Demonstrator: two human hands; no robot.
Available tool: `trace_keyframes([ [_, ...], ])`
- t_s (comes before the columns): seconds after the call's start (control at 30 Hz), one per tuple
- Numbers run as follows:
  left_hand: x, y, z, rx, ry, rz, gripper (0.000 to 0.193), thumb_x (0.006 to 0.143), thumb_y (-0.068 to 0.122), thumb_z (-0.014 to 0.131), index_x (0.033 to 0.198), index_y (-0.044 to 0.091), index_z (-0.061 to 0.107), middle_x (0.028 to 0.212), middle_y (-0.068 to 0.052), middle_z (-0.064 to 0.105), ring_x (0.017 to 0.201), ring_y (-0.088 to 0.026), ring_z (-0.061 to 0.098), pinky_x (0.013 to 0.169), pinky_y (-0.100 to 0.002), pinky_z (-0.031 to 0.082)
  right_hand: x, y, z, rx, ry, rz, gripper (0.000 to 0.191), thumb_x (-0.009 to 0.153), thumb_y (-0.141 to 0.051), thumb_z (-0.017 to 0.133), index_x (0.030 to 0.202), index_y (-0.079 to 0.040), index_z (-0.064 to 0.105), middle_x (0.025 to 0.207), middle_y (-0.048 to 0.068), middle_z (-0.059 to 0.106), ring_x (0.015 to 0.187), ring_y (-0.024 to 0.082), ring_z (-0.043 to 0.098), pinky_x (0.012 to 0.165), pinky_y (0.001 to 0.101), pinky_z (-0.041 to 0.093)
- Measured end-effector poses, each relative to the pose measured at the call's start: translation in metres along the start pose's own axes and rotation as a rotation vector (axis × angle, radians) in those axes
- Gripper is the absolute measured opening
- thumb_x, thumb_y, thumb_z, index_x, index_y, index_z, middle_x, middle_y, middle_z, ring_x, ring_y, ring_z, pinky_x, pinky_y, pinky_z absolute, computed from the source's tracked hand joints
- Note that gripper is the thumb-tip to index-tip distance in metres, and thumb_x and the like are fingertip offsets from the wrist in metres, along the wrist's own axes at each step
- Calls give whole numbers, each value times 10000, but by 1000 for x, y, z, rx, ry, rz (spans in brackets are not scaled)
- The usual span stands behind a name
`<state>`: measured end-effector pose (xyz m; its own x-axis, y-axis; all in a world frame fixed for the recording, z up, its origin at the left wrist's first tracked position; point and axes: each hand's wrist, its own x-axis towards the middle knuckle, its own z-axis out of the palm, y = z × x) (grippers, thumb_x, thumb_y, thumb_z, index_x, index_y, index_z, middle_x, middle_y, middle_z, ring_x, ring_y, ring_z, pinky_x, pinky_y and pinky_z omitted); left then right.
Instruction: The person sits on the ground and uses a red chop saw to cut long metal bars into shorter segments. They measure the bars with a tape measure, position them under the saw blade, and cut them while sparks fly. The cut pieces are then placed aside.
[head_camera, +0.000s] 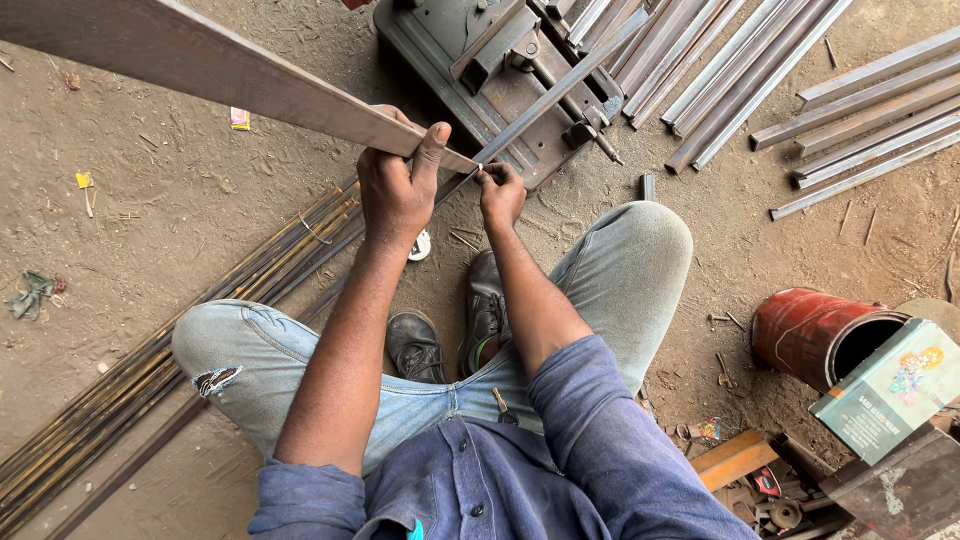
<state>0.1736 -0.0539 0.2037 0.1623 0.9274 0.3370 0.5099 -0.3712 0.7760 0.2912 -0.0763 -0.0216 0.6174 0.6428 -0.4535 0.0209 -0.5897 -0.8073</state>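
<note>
Here the left hand (395, 185) is clamped around a flat steel bar (220, 70), just in front of the cutting machine (500, 80). Beside it, the right hand (500, 192) pinches the bar's end, fingers closed, above 2 black shoes (450, 330).

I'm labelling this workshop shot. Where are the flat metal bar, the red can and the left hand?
flat metal bar (230, 72), head view, on its broad face.
red can (800, 330), head view, on its side wall.
left hand (395, 190), head view, on the back of the hand.
</note>
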Motion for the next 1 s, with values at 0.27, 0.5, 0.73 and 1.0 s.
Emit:
trace_keyframes([
  [0.27, 0, -7, 2, 24, -28, -68, 439, 1091, 458, 594, 909, 62, 543, 739, -49, 557, 694, -204, 642, 643, -384, 508, -19, 4, 13, -209, -553, 21, 156, 878, -76, 722, 1007, -145, 775, 979, 7, 798, 826, 108, 782, 814, 290, 625],
  [0.5, -1, -7, -4, -53, -61, -82, 415, 1077, 448, 630, 949, 59, 560, 780, -54, 588, 747, -214, 650, 697, -402, 514, -47, -4, 3, -291, -659, -71, 104, 909, -15, 713, 990, -67, 754, 968, 70, 804, 834, 129, 753, 785, 296, 601],
  [0.73, -9, -3, -20, -256, 66, 45, 443, 1079, 323, 684, 1300, -11, 496, 1252, -113, 622, 1120, -223, 687, 944, -354, 632, -30, -11, -11, 242, -282, 32, 188, 950, 43, 552, 1069, -31, 677, 988, 153, 765, 755, 172, 742, 677, 334, 660],
  [1.0, -40, -35, -45, -85, 197, -15, 159, 1007, 127, 733, 1000, 89, 579, 1185, -208, 582, 872, -246, 675, 863, -350, 606, -37, -23, -12, 25, -94, -421, 346, 986, -44, 623, 1304, -161, 693, 1310, 109, 725, 1154, 222, 714, 1021, 413, 572],
])
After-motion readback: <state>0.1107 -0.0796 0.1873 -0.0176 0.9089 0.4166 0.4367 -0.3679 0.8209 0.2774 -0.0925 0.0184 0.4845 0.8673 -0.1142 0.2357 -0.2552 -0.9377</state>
